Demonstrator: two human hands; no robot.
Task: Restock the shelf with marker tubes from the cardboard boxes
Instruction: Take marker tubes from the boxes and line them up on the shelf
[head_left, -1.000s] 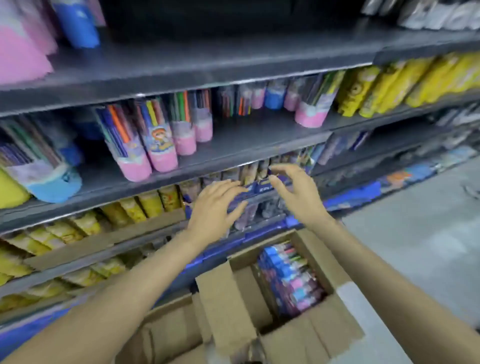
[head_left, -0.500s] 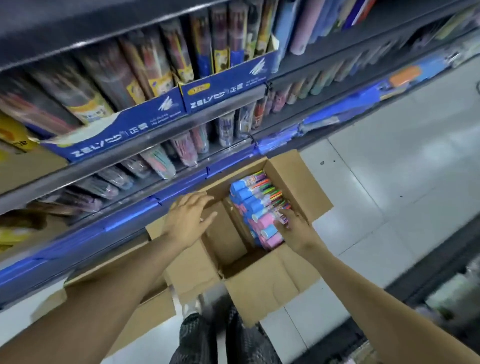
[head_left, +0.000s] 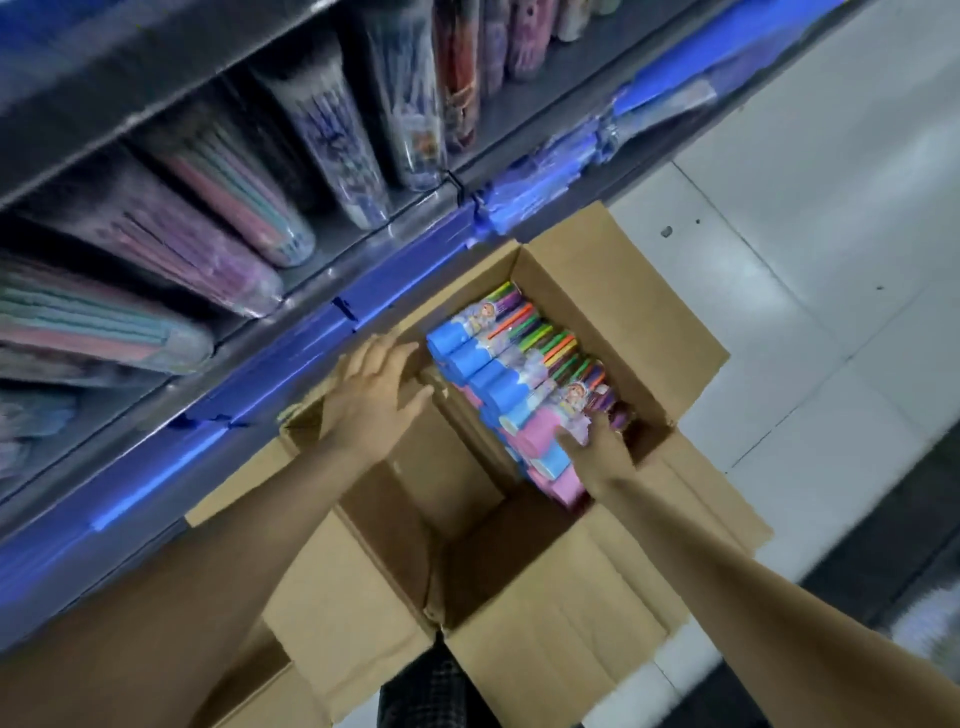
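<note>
An open cardboard box (head_left: 597, 270) stands on the floor against the shelf (head_left: 358, 244). Its right side holds a stack of marker tubes (head_left: 498, 364) with blue and pink caps, lying on their sides; its left side looks empty. My right hand (head_left: 602, 447) is down in the box at the near end of the stack, fingers curled over a pink-capped tube. My left hand (head_left: 374, 395) hovers with relaxed, spread fingers over the box's left rim, just short of the blue caps, and holds nothing.
Clear tubes of pens (head_left: 322, 130) lie in rows on the lowest shelf above a blue price strip (head_left: 291, 353). The box flaps (head_left: 550, 623) fold outward toward me. White floor tiles (head_left: 805, 234) stretch to the right. My trouser leg (head_left: 431, 691) shows at the bottom.
Both hands came down from the upper shelf to the box. My view tilted further down, the right hand stayed on the tubes and the left hand moved nearer the blue caps.
</note>
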